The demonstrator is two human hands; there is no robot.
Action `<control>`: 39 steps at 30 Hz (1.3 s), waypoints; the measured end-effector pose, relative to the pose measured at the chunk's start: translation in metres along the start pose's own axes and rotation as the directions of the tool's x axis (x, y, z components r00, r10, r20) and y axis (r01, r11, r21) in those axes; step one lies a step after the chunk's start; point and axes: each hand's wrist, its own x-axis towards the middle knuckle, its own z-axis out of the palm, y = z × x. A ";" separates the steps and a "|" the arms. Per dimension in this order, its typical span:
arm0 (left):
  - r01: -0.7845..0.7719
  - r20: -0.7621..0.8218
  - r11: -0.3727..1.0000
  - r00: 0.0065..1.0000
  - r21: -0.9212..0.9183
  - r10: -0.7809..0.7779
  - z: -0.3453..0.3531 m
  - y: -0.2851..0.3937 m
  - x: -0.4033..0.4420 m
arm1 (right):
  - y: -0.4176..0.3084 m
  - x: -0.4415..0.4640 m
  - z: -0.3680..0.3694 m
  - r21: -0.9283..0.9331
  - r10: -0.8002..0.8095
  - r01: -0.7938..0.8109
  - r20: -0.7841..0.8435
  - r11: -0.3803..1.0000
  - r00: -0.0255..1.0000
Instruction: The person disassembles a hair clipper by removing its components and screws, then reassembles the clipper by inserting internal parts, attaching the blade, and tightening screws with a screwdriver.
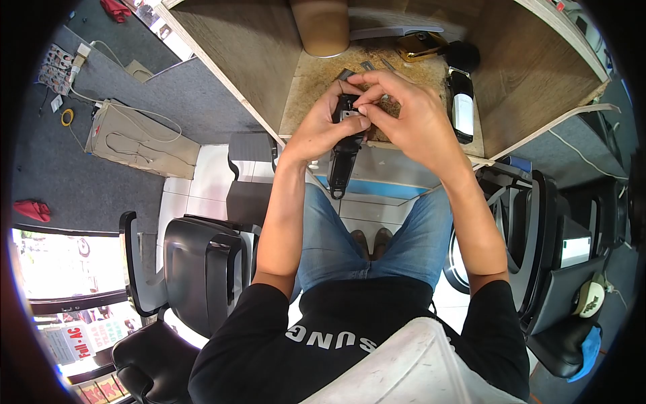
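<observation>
A black hair clipper [344, 161] hangs from my left hand [317, 132], its hanging loop pointing down towards my knees. The fingers are wrapped round the upper body, the thumb lying across the front. At the clipper's head, thumb and forefinger of my right hand [418, 118] are pinched together close to the blade end. Whatever is between those fingertips is too small and covered to make out. Both hands are above the front edge of a wooden shelf [296, 111]. Small dark metal pieces [367, 66] lie on the shelf just beyond my fingers.
On the shelf stand a brown cylinder [321, 30], a white comb [397, 31], a gold clipper [416, 48], a round black brush [463, 55] and a black-and-white clipper [462, 111]. Wooden side walls enclose it. Black chairs [195, 262] flank me; a cardboard box [138, 141] sits left.
</observation>
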 end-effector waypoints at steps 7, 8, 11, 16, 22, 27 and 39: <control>-0.045 -0.014 0.996 0.999 0.080 0.046 -0.006 -0.009 0.003 | 0.006 -0.002 0.005 0.048 0.068 -0.065 -0.047 0.997 0.997; -0.043 -0.018 0.996 0.999 0.074 0.045 -0.004 -0.008 0.002 | 0.007 -0.002 0.006 0.093 0.094 -0.090 -0.045 0.992 0.995; -0.005 -0.026 0.998 1.000 0.055 0.007 -0.003 -0.005 0.000 | 0.012 -0.002 0.009 0.212 0.160 -0.149 -0.037 0.966 0.986; 0.008 -0.038 0.997 0.999 0.081 -0.004 0.005 0.006 -0.004 | 0.013 -0.009 0.011 0.282 0.202 -0.178 -0.059 0.943 0.978; -0.028 -0.033 0.978 0.999 0.208 0.035 0.029 0.009 -0.035 | 0.004 -0.056 0.016 0.309 0.143 -0.086 -0.170 0.947 0.975; -0.088 -0.036 0.959 0.994 0.270 0.101 0.059 0.005 -0.059 | -0.016 -0.097 0.021 0.244 0.127 -0.062 -0.260 0.968 0.957; -0.207 -0.031 0.858 0.968 0.471 0.251 0.086 0.001 -0.082 | -0.023 -0.141 0.039 0.147 0.061 0.007 -0.450 0.989 0.891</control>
